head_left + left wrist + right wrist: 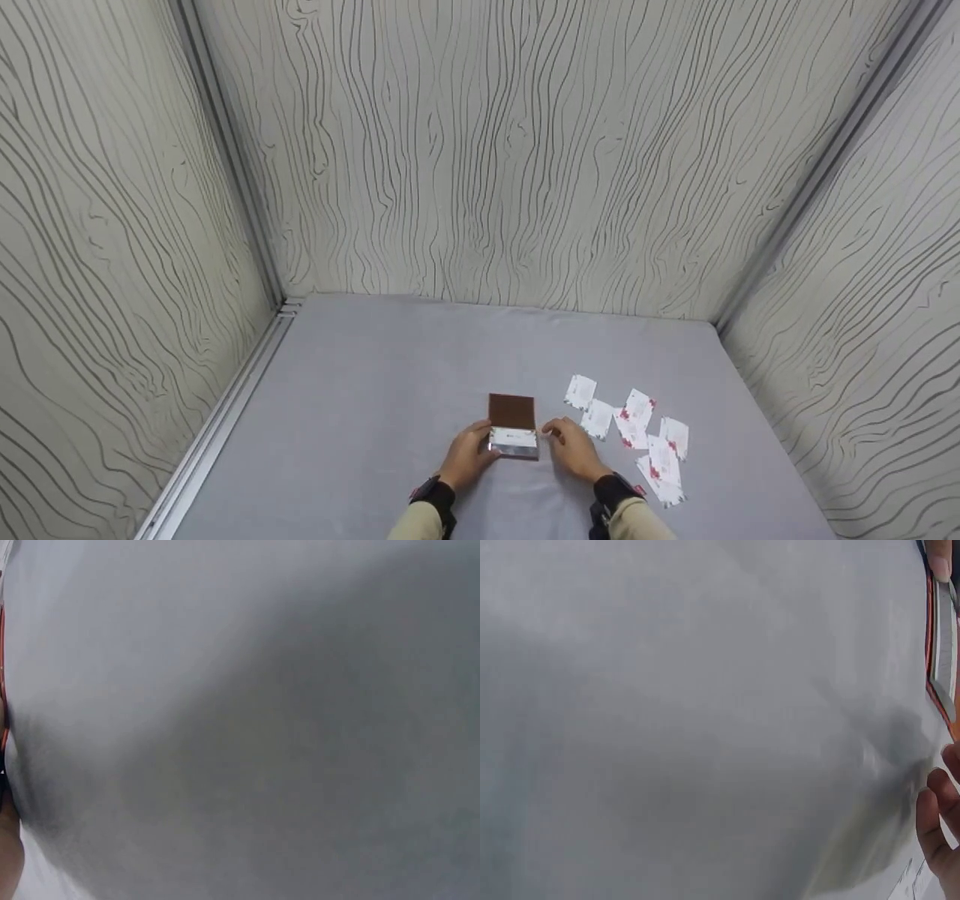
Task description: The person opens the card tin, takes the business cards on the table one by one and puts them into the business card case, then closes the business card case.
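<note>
A brown business card case (512,411) lies unfolded on the grey cloth, its lid tipped back. White cards (514,437) sit in its silvery lower half. My left hand (467,455) grips the case's left side, the thumb at the front corner and the fingers farther up the edge. Just right of the case is my right hand (574,448), its fingers loosely bent with nothing held. In the right wrist view, those fingers (934,817) are near the corner of the case (943,637), where a left thumb tip presses. The left wrist view catches only a sliver of the case's red-brown edge.
Several loose white cards with red marks (636,411) lie scattered to the right of my right hand, some overlapping. A grey cloth (375,375) covers the table. Patterned panels (480,150) wall it at the back and sides, and a metal rail (217,420) follows its left edge.
</note>
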`<state>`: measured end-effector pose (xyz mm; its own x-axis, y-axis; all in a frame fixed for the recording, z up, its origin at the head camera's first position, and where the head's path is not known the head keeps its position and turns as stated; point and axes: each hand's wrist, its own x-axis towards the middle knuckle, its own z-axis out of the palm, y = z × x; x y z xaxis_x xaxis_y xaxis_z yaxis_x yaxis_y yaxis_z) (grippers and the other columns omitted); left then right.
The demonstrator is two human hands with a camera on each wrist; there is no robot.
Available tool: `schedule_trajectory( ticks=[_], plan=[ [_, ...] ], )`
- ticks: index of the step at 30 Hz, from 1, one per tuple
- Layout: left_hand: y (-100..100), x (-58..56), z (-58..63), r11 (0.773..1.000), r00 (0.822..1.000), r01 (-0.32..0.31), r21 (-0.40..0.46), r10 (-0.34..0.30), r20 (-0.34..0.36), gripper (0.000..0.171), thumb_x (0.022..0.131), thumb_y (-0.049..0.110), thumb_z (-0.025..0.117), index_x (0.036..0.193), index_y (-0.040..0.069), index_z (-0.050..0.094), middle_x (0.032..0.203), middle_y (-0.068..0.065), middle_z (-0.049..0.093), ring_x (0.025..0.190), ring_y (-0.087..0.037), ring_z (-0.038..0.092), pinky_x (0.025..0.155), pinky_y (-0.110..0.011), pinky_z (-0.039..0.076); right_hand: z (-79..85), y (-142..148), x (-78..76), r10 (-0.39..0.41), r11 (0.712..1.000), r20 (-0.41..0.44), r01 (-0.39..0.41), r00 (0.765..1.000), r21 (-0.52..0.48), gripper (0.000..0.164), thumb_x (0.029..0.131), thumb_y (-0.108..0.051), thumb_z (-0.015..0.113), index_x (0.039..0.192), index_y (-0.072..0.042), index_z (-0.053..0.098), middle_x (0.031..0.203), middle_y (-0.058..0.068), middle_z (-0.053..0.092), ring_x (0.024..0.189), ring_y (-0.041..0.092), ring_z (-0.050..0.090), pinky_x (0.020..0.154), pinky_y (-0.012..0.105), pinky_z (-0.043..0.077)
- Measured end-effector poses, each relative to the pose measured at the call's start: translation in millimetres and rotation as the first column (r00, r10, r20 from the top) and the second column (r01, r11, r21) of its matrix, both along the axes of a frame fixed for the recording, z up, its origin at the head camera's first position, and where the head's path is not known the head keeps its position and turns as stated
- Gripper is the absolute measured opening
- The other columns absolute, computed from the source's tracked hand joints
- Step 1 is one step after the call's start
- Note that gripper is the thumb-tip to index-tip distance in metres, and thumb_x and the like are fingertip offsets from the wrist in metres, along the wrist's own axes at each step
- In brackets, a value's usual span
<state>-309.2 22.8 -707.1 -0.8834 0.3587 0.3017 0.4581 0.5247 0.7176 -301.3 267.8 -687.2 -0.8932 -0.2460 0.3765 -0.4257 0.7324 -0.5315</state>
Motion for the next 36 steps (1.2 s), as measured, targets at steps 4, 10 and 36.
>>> schedule_trajectory(
  ticks=[4,10,36],
  plan=[
    [1,0.2,-0.8,1.000,1.000,-0.002,0.003,0.002,0.014,0.043,0.085,0.006,0.075,0.122,-0.011,0.062,0.130,-0.023,0.059,0.122,-0.039,0.055,0.104,-0.049,0.044,2.0,13,2.6,0.017,1.000,-0.005,-0.017,1.000,-0.004,0.016,0.080,0.013,0.062,0.090,0.001,0.066,0.083,0.009,0.062,0.075,0.024,0.058,0.065,0.037,0.051],
    [0,-2.0,-5.3,1.000,1.000,0.003,0.004,-0.003,-0.014,0.042,0.083,0.004,0.076,0.120,-0.011,0.063,0.127,-0.023,0.061,0.119,-0.039,0.057,0.103,-0.048,0.046,7.2,32,7.6,0.022,1.000,0.074,-0.022,0.997,-0.005,0.013,0.080,0.010,0.061,0.087,0.000,0.064,0.080,0.007,0.062,0.073,0.023,0.057,0.065,0.035,0.050],
    [-1,-4.0,-10.3,1.000,0.998,0.019,-0.001,-0.019,-0.061,0.040,0.084,0.004,0.075,0.119,-0.011,0.064,0.127,-0.024,0.061,0.119,-0.039,0.058,0.102,-0.048,0.047,31.2,121,26.4,0.110,0.994,0.343,-0.095,0.933,-0.061,0.008,0.076,0.007,0.063,0.082,0.003,0.066,0.073,0.007,0.063,0.061,0.008,0.054,0.051,0.023,0.047]
  ],
)
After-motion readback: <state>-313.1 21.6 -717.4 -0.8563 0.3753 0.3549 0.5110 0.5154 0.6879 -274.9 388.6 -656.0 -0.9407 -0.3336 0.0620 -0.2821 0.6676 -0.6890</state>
